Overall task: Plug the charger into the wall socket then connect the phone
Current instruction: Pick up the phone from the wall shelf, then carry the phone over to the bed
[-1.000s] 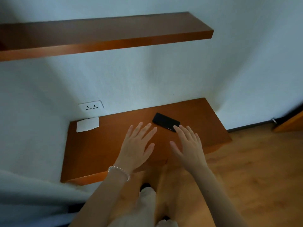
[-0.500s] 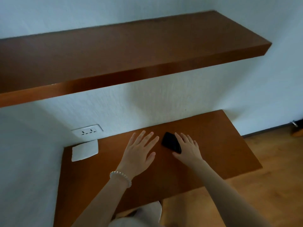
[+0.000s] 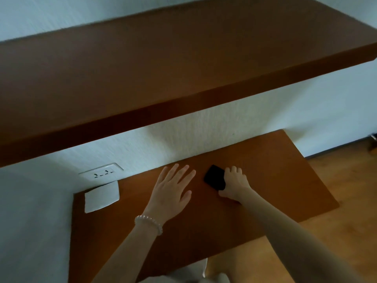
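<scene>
A black phone (image 3: 214,177) lies flat on the low wooden shelf (image 3: 285,180), close to the wall. My right hand (image 3: 234,185) curls over the phone's right end, fingers on top and thumb at its near edge. My left hand (image 3: 171,193), with a pearl bracelet at the wrist, hovers flat and spread just left of the phone, holding nothing. A white double wall socket (image 3: 101,172) sits on the wall at the shelf's back left, nothing plugged in. I see no charger.
A white square card or pad (image 3: 101,196) lies at the shelf's back left corner under the socket. A thick wooden upper shelf (image 3: 163,78) overhangs the whole area. Wood floor (image 3: 336,231) lies to the right.
My view moved closer and tilted up, so the upper shelf fills more of it. My right hand went from hovering open to curling onto the phone's right end. My left hand stayed spread.
</scene>
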The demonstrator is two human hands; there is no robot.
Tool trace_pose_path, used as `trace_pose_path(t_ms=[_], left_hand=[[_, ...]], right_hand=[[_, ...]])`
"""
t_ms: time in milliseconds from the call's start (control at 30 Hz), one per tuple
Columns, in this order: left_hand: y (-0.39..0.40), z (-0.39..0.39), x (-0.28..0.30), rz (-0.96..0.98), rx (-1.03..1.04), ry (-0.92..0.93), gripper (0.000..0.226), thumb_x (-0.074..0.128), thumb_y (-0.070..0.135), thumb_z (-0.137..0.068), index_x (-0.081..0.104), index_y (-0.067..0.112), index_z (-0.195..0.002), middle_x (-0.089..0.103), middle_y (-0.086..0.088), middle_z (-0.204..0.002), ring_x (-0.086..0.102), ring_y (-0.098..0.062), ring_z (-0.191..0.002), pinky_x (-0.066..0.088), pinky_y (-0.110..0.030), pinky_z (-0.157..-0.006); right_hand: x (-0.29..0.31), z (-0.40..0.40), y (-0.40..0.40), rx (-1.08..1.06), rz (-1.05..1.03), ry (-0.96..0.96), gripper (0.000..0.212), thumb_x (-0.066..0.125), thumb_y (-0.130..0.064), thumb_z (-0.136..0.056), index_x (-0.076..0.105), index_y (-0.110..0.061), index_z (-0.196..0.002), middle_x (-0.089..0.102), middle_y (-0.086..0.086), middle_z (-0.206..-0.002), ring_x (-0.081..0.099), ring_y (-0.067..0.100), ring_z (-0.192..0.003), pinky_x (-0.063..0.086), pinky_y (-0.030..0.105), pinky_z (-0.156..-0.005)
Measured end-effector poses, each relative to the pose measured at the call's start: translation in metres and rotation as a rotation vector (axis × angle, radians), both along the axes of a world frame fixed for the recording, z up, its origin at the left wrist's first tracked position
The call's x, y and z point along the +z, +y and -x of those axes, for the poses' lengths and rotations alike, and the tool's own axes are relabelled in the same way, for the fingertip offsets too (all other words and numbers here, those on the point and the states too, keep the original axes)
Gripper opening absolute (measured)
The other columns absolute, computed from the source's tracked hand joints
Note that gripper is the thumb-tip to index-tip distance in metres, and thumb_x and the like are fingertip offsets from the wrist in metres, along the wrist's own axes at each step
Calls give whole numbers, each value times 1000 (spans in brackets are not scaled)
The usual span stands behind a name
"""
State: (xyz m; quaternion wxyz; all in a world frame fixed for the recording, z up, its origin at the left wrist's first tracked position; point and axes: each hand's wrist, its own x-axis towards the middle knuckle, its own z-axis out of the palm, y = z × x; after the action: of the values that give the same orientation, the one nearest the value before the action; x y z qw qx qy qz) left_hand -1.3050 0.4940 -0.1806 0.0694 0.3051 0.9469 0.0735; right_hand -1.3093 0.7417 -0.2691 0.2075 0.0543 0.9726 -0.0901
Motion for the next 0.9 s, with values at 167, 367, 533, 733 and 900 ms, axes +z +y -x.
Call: trace_pose_path(t_ms=[167,367,533,733,900], left_hand=[[13,0,8,-37,-43,0,56,34,45,-94,17,35,-147,19,6,-158,8,-17,-147,7,-43,-119],[49,-14,28,-105,-133,15,56,32,45,-95,17,34,-147,21,6,-157,11,-17,-146,10,-42,-119],[101,-46,50,-176,-269,38,55,33,43,-95,19,33,-147,24,5,-156,14,-18,-146,9,-39,-117],[178,-107,73,-207,-499,69,54,37,43,-95,22,31,-147,28,2,-156,19,-22,-145,13,-39,-115],[230,-168,82,-236,-690,86,54,41,41,-94,29,28,-145,34,0,-153,25,-24,-143,18,-41,-116]], right_hand=[[20,-28,7,-57,44,61,88,74,-48,-61,32,-15,-130,47,8,-113,52,25,-94,50,33,-67],[72,-92,31,-156,13,257,80,64,-52,-63,35,-16,-128,53,-2,-100,51,17,-83,53,29,-62],[125,-172,52,-367,32,395,77,67,-53,-63,31,-23,-125,49,-10,-94,49,9,-75,43,17,-50],[166,-281,76,-708,188,471,76,60,-57,-57,36,-23,-120,46,-11,-93,51,7,-70,35,19,-48],[177,-363,91,-859,155,454,62,61,-52,-56,35,-25,-106,49,-7,-87,54,11,-68,46,26,-48]])
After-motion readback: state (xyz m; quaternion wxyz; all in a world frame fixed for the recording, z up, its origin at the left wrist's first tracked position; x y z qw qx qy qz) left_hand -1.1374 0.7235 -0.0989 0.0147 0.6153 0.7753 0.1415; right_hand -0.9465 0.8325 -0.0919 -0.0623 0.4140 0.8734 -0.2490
